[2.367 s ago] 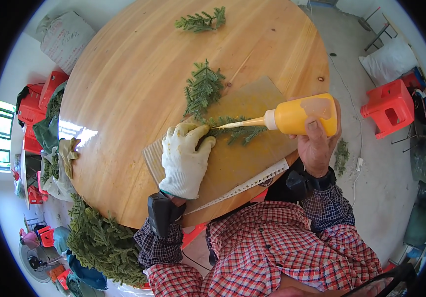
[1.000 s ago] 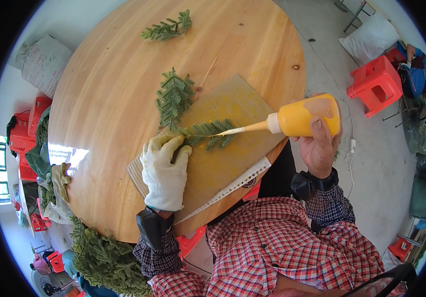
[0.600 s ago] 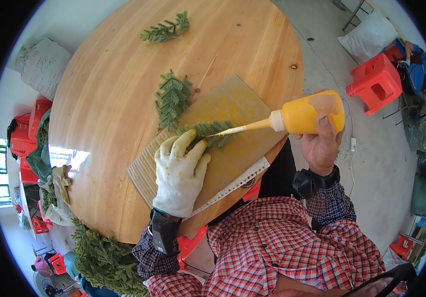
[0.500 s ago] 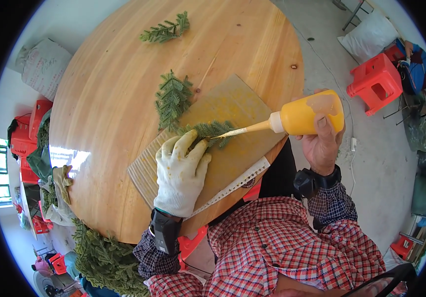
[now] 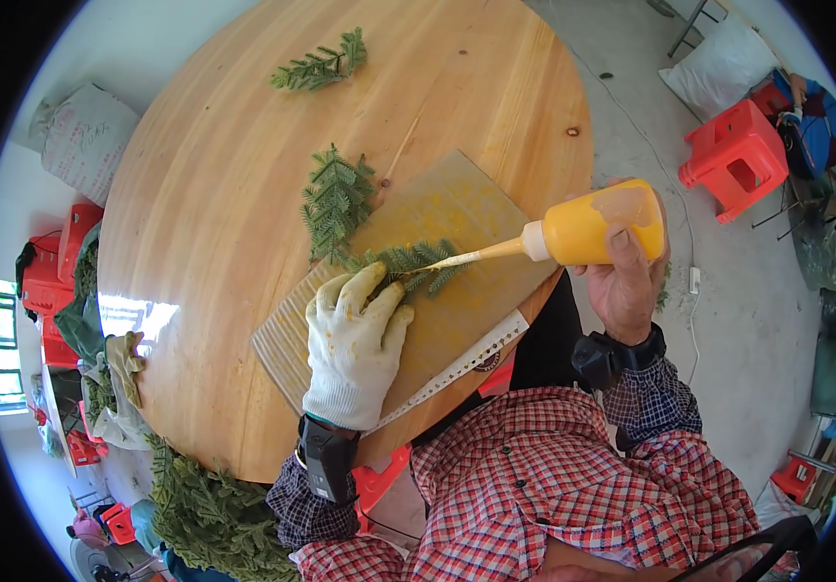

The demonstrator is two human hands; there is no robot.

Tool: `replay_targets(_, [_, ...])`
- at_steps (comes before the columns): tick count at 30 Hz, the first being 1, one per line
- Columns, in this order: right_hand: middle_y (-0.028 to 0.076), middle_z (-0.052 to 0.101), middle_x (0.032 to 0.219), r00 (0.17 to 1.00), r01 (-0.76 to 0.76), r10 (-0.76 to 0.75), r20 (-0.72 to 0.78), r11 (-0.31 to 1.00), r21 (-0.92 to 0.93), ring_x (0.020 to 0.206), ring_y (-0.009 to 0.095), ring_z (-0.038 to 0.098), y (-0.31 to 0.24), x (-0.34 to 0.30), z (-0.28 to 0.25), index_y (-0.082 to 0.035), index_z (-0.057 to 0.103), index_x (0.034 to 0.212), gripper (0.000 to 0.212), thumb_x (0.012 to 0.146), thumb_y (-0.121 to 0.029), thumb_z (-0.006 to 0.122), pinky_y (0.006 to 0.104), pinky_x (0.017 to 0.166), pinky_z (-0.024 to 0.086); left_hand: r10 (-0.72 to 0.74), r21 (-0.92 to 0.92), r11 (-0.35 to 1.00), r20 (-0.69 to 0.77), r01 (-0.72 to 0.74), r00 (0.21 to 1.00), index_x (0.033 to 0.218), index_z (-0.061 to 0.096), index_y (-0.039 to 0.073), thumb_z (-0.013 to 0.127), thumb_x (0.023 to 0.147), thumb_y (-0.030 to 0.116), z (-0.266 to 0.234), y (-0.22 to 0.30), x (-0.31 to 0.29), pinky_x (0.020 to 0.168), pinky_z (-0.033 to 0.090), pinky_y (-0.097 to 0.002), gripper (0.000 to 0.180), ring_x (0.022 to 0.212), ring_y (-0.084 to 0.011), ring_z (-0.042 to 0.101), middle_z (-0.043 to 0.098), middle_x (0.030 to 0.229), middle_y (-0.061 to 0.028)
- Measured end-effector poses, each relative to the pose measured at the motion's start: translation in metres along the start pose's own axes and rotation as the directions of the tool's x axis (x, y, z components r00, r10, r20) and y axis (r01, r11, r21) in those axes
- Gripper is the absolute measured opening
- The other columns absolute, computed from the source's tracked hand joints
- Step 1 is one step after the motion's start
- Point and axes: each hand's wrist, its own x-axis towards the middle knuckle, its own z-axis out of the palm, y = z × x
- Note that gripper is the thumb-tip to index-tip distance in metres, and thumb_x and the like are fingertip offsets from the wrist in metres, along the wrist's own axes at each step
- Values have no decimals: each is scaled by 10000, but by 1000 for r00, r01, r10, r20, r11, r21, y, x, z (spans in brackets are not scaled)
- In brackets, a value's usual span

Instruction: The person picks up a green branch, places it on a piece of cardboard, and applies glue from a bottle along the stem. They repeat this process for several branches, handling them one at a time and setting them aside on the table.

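Pale floor [image 5: 757, 320] surrounds your round wooden tabletop [image 5: 204, 242], where a ribbed sheet [image 5: 481, 204] lies askew, smeared yellow. Your gloved left hand [image 5: 355, 335] has its fingers on the left part of a green sprig [image 5: 418, 257]; whether they pinch it or only press, I cannot tell. Your bare right hand [image 5: 626, 286] has its fingers wrapped around a yellow squeeze bottle [image 5: 578, 228], tipped sideways. You seem to be dabbing the sprig from the bottle; the next move probably calls for a steady left hand and a gentle squeeze. That sprig lies on the sheet, short and bushy with needles, its middle meeting the thin nozzle [image 5: 481, 254].
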Motion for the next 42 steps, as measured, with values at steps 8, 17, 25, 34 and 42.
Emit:
replay_targets(8, [94,568,998,1000,3,-3,4,1000,-13,788,168,620,-1,-1,-6,-33,402,1201,460,842,-153,663,247,518,506,3,21,1000,27,-4,1000,1067,639,103,669,764,119,-2,4,3,891,408,-426,305,1034,-290,519,569,1129,-75])
replay_targets(17, [89,568,1000,999,15,-12,33,996,-83,790,161,616,-12,4,-17,-32,413,1199,435,856,-159,649,250,512,497,6,50,999,64,-9,998,1071,645,133,657,776,114,-3,5,2,907,401,-431,296,1049,-296,508,561,1139,-82])
replay_targets(25, [101,566,1005,1000,27,-26,16,996,-86,784,165,613,-17,4,-33,-26,406,1212,436,864,-154,635,254,508,492,3,43,999,68,-6,998,1067,651,125,659,774,111,-3,6,3,908,400,-433,293,1046,-298,511,564,1137,-86])
replay_targets(34, [123,565,1024,999,27,-23,34,993,-116,782,180,613,-25,-1,-45,-18,396,1232,461,865,-171,630,265,506,490,9,-17,1000,6,-9,1000,1093,644,113,677,757,116,2,0,1,898,405,-425,337,1023,-303,522,580,1109,-81])
replay_targets(42, [183,598,1034,997,69,-65,31,985,-160,780,196,620,-31,-4,-53,-7,381,1267,505,867,-191,627,259,500,478,-32,-40,999,-14,32,999,1125,628,105,681,754,121,3,1,3,892,415,-416,375,1028,-302,521,581,1113,-84])
